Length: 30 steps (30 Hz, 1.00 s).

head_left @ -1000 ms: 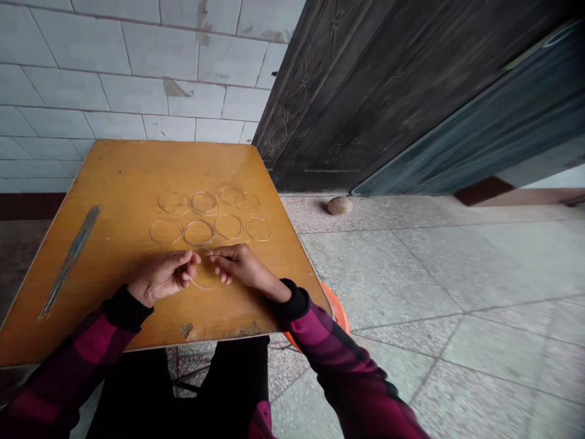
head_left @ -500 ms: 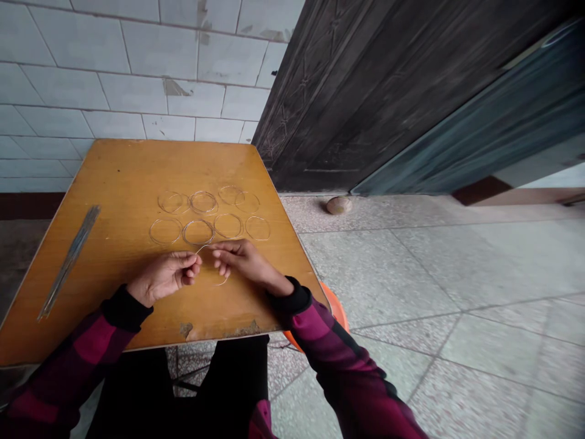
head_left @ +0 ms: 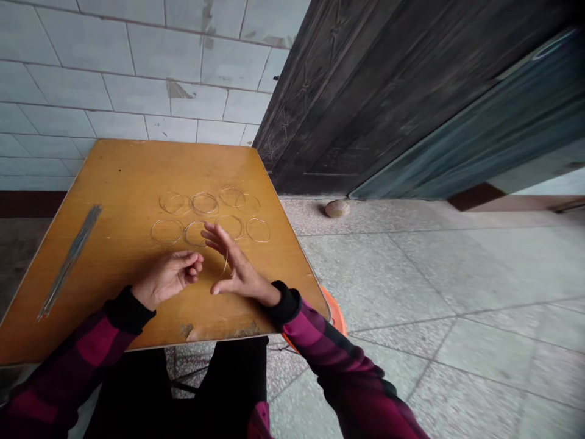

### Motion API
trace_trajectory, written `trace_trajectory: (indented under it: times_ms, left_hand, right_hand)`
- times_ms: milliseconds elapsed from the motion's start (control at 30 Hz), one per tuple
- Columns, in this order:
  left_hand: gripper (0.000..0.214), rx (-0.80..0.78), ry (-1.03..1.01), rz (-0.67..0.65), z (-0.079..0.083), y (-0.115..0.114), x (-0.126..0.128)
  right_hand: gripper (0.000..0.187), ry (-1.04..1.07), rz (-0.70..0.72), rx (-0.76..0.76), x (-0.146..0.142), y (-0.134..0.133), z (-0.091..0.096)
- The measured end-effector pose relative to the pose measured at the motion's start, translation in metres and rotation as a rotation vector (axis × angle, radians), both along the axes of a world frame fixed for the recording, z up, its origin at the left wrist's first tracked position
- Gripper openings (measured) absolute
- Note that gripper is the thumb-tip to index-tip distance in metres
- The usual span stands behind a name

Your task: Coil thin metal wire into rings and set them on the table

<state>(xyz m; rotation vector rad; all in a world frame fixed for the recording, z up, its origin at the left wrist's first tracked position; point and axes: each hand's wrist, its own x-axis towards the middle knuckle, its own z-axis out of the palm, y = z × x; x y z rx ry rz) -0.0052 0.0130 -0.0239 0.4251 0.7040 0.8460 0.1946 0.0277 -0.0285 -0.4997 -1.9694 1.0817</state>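
Left hand [head_left: 167, 279] curled, pinching thin wire [head_left: 225, 262] over the bench [head_left: 114, 177] near its near edge | right hand [head_left: 235, 265] open, fingers spread, wire beside palm | pinch firmly, curve it evenly like the rings [head_left: 205, 203].

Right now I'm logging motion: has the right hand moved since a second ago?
Yes. The right hand opened and reached forward, away from the person, now overlapping the nearest row of wire rings.

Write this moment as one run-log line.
left hand: pinched shut | right hand: open, curved wire at palm | wire rings: two rows on table
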Motion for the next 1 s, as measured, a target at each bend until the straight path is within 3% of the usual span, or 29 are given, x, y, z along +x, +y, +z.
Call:
trace_trajectory:
  times_ms: [133,233,367,500,600,700,1000]
  left_hand:
    - [0.020,0.037,0.039,-0.016,-0.001,-0.003,0.001]
    - [0.021,0.041,0.037,-0.041,-0.002,-0.003,0.001]
    - [0.018,0.048,0.027,-0.059,-0.004,-0.002,0.002]
    - [0.011,0.017,0.034,0.003,-0.002,-0.001,0.002]
    - [0.007,-0.032,0.021,0.058,-0.002,0.000,0.003]
    - [0.009,-0.084,0.002,0.072,-0.002,0.000,0.005]
    - [0.016,-0.156,-0.004,0.097,-0.003,-0.003,0.010]
  right_hand:
    - [0.094,0.083,0.102,-0.128,-0.002,-0.001,-0.004]
    - [0.087,0.185,0.131,-0.220,-0.005,-0.001,-0.009]
    - [0.085,0.200,0.127,-0.227,-0.007,-0.002,-0.009]
    - [0.102,0.066,-0.017,-0.102,-0.003,-0.004,0.001]
    - [0.095,-0.044,-0.162,0.130,0.001,-0.004,0.009]
    - [0.096,-0.138,-0.182,0.287,0.001,-0.003,0.010]
    - [0.099,-0.236,-0.194,0.278,-0.003,-0.003,0.001]
